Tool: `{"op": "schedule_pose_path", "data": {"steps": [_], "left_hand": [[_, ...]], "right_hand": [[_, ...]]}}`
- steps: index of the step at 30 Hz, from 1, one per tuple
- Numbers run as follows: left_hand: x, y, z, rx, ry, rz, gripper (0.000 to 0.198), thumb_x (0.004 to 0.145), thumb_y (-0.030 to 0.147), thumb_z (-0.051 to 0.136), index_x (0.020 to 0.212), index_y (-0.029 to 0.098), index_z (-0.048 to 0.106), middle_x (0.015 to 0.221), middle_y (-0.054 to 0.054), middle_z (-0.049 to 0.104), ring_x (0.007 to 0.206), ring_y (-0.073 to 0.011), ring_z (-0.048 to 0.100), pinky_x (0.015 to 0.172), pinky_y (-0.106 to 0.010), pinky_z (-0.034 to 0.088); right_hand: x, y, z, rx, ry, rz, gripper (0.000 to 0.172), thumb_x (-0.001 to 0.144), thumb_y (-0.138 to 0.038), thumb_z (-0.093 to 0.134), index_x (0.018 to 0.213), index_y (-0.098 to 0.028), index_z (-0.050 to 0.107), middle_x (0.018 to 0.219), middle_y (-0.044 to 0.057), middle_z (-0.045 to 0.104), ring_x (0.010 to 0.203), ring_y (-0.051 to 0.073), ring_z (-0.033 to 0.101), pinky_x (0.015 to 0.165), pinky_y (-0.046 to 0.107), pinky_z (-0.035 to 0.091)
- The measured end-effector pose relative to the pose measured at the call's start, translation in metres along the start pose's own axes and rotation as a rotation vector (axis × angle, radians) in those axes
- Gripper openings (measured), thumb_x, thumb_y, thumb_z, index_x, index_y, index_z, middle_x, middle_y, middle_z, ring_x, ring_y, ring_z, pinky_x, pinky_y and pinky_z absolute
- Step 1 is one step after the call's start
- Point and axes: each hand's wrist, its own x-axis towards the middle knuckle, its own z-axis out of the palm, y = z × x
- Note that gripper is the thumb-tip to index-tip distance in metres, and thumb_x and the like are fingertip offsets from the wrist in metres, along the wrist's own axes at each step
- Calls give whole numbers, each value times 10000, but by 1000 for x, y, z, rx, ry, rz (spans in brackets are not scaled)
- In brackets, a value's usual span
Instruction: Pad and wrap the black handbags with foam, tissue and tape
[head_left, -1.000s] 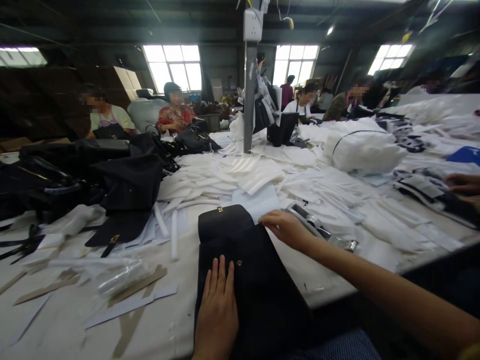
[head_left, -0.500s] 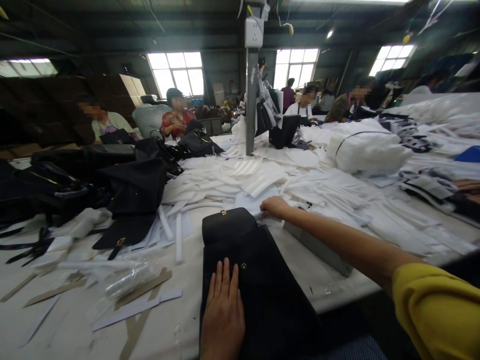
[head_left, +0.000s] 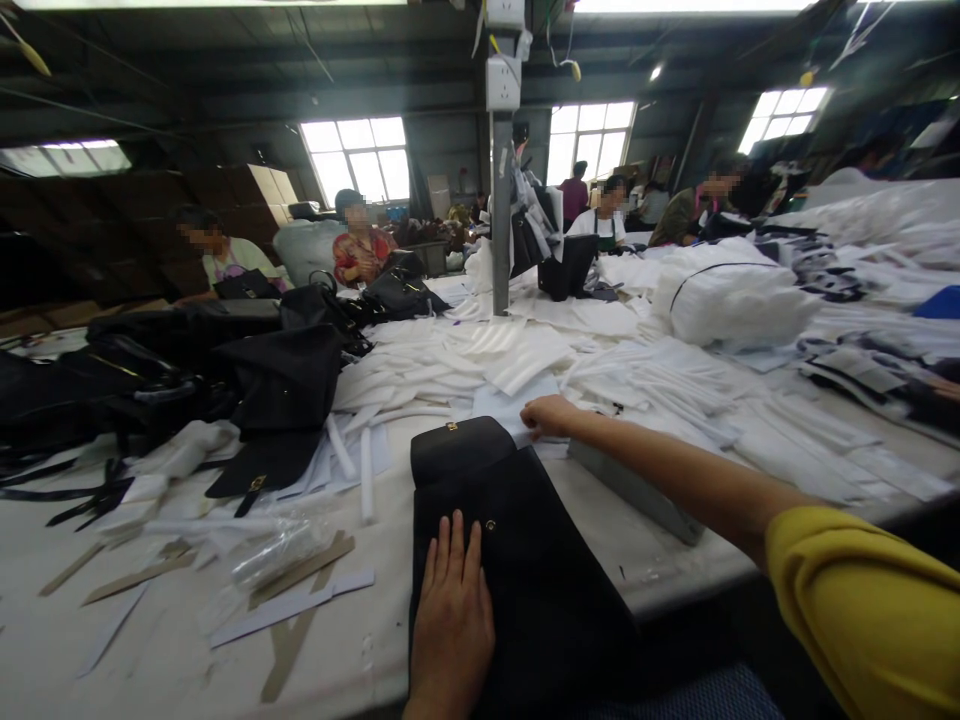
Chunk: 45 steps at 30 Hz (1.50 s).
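Observation:
A black bag [head_left: 540, 590] lies at the table's front edge, its flap [head_left: 461, 455] with a small gold-coloured clasp part pointing away from me. My left hand [head_left: 454, 610] rests flat on the bag's body, fingers stretched, beside a small round metal fitting [head_left: 490, 525]. Beyond the bag's upper right corner, my right hand [head_left: 551, 415] has its fingers curled and pressed together at the edge of a white sheet [head_left: 501, 402]. Its fingertips are partly hidden, but they seem to pinch that sheet. Under my right forearm stands a grey block-like object [head_left: 637, 490].
Several black bags [head_left: 277, 385] are heaped on the left. White strips and sheets [head_left: 420, 360] cover the middle, with a tied white bundle [head_left: 731, 295] to the right. A metal post [head_left: 501, 220] rises from the table. Cardboard strips [head_left: 304, 570] lie front left. Several people sit across.
The view has shifted slightly, so the table's things appear a little further right and lower on the left. Both hands keep nearly the same places on the bag and at the sheet.

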Motion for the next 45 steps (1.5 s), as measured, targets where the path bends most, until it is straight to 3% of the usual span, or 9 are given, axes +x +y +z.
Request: {"op": "schedule_pose_path", "data": {"steps": [9,19,22,25,30,34,37,41,45], "left_hand": [[-1,0,-1,-6,6,-4,629,896,59,432,1509,159,333,1586,-138,321,1472,-296,268,1123,-492,426],[0,0,-1,15,11,15,614,900,73,439,1503,138,343,1584,-159,316,1470,-309,270,1118,-498,435],[0,0,0,23,12,15,606,902,71,437,1498,140,353,1584,-156,317,1473,-306,261,1120,-498,431],[0,0,-1,36,7,23,605,902,73,443,1497,135,353,1584,-162,314,1475,-311,255,1120,-503,429],[-1,-1,-2,22,4,19,588,907,76,442,1488,132,371,1580,-163,325,1478,-306,251,1125,-501,422],[0,0,-1,-7,9,17,576,909,81,441,1479,134,389,1574,-162,338,1469,-308,275,1122,-505,424],[2,0,-3,-44,6,6,565,913,83,437,1473,143,401,1566,-152,357,1464,-311,288,1121,-516,423],[3,-4,-16,-153,-25,-27,518,945,121,429,1460,181,422,1566,-114,369,1469,-284,284,1133,-509,415],[3,-10,-29,-291,-71,-112,457,978,186,437,1433,221,452,1563,-72,384,1462,-233,311,1142,-464,412]], "right_hand": [[6,5,-12,2,-35,54,316,946,-352,606,1213,-185,600,1234,86,611,1048,223,627,876,422,546],[0,26,-30,21,70,6,289,958,-360,585,1174,-172,617,1191,78,630,1010,213,636,865,416,548],[-14,12,-21,6,134,-66,290,904,-389,652,1121,-197,644,1150,71,659,1033,226,629,878,380,514],[-31,-4,-5,-25,195,-137,491,745,-422,797,1159,-213,635,1211,102,649,1143,284,583,951,387,445],[-51,-12,20,-50,259,-172,687,629,-355,847,1231,-136,599,1454,211,474,1323,380,437,1086,525,300],[-57,-11,24,2,313,-147,514,702,-145,734,1204,-127,621,1437,191,510,1306,338,480,1093,476,324],[-65,-18,19,95,382,-70,424,787,-113,651,1210,-127,625,1370,173,580,1257,298,539,1070,419,380],[-97,-42,24,267,505,64,373,969,-289,480,1293,-133,579,1301,155,637,1185,266,607,1010,381,464],[-147,-65,66,630,454,144,485,995,-520,361,1174,-190,668,1140,92,731,1028,256,698,877,355,562]]}}
